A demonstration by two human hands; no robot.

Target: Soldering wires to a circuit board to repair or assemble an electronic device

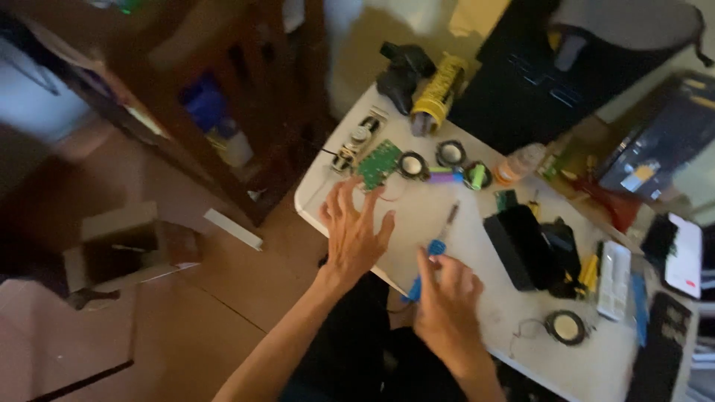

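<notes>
Blue-handled soldering iron; slim metal tip.

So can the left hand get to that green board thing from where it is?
Probably yes. The left hand lies spread on the white table with its fingertips just short of the green circuit board. Only bare tabletop and a thin wire appear between them. The right hand, on the blue-handled tool, is off to the side.

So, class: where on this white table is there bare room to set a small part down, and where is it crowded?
Bare patch: between the left hand, the blue-handled tool under the right hand and the black box. Another lies between the right hand and the loose round speaker. Crowded: the far edge around the green circuit board, and the right end.
</notes>
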